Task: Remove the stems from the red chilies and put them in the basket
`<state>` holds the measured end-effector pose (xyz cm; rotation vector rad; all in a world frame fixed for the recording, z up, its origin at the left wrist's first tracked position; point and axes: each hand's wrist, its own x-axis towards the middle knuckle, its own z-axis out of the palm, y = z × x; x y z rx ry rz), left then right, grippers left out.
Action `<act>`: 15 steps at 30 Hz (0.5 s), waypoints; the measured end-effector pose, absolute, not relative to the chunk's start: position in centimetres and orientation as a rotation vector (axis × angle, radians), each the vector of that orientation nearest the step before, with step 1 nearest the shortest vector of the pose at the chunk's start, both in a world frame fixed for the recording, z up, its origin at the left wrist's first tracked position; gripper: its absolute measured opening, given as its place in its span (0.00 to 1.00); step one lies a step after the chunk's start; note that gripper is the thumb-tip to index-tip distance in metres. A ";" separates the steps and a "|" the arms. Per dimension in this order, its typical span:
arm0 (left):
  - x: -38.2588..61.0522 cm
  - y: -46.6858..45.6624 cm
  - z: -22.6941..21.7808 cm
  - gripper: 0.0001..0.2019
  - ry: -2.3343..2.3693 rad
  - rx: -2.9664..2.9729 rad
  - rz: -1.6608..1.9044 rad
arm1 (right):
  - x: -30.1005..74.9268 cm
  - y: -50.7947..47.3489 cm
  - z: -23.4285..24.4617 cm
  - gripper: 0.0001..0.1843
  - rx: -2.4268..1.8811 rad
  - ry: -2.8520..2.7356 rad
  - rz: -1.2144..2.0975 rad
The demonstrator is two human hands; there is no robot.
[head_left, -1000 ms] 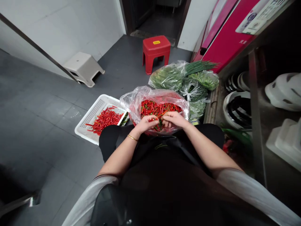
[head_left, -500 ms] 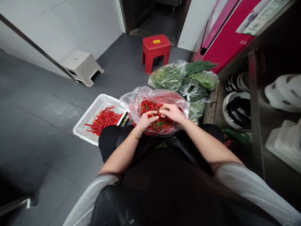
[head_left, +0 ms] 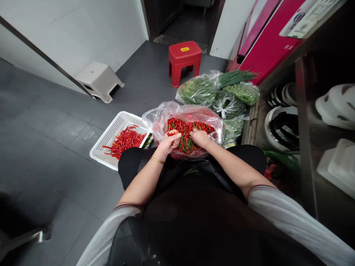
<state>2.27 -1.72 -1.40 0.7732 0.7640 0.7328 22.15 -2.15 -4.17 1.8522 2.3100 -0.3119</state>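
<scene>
A clear plastic bag (head_left: 156, 112) full of red chili peppers with green stems (head_left: 185, 127) lies open at my lap. My left hand (head_left: 168, 142) is closed over the bag's left side, with red chili peppers (head_left: 173, 133) in its fingers. Down among the loose peppers on the right, my right hand (head_left: 200, 138) has its fingers curled; their tips are hidden, and I cannot make out what they pinch. To the left, a white perforated basket (head_left: 107, 133) holds a heap of red chili peppers without visible stems (head_left: 128, 141).
Bagged leafy greens (head_left: 195, 92) and long green stalks (head_left: 237, 78) lie beyond the bag. A red stool (head_left: 185, 55) stands farther back, a whitish stool (head_left: 98, 79) by the left wall. On the right, a metal shelf (head_left: 306, 147) holds white containers (head_left: 338, 107).
My hands were together over the bag and have moved apart. The right one has dropped into the peppers; the left one has drawn slightly back, still holding red peppers.
</scene>
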 end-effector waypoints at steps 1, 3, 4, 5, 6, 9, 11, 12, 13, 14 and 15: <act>2.3 -1.8 -1.4 0.21 0.812 0.785 0.732 | 22.4 -1.6 -3.8 0.15 1.915 2.336 -0.356; 2.8 -1.9 -1.6 0.20 0.937 0.844 0.739 | 23.0 -1.0 -2.9 0.12 2.099 2.415 -0.572; 3.1 -2.0 -1.7 0.19 0.989 0.884 0.743 | 23.2 -0.9 -2.5 0.12 2.185 2.454 -0.772; 3.5 -2.1 -1.8 0.19 1.023 0.923 0.744 | 23.3 -1.1 -2.0 0.13 2.238 2.481 -1.016; 3.8 -2.1 -1.9 0.19 1.032 0.956 0.734 | 23.2 -1.5 -1.6 0.14 2.259 2.502 -1.236; 4.7 -2.3 -2.3 0.18 1.000 0.965 0.655 | 22.2 -3.2 -0.9 0.14 2.273 2.657 -1.180; 5.1 -2.6 -2.6 0.19 1.013 0.899 0.583 | 21.2 -4.1 -0.8 0.13 2.221 2.708 -0.704; 5.1 -2.7 -2.8 0.19 1.034 0.862 0.545 | 20.8 -4.4 -0.9 0.13 2.168 2.681 -0.525; 5.1 -2.9 -3.0 0.18 1.060 0.836 0.504 | 20.4 -4.6 -1.0 0.14 2.115 2.639 -0.426; 5.1 -3.0 -3.2 0.17 1.090 0.836 0.476 | 20.1 -4.6 -1.1 0.14 2.080 2.594 -0.391; 5.0 -3.1 -3.4 0.16 1.118 0.881 0.468 | 19.9 -4.6 -1.2 0.13 2.078 2.547 -0.401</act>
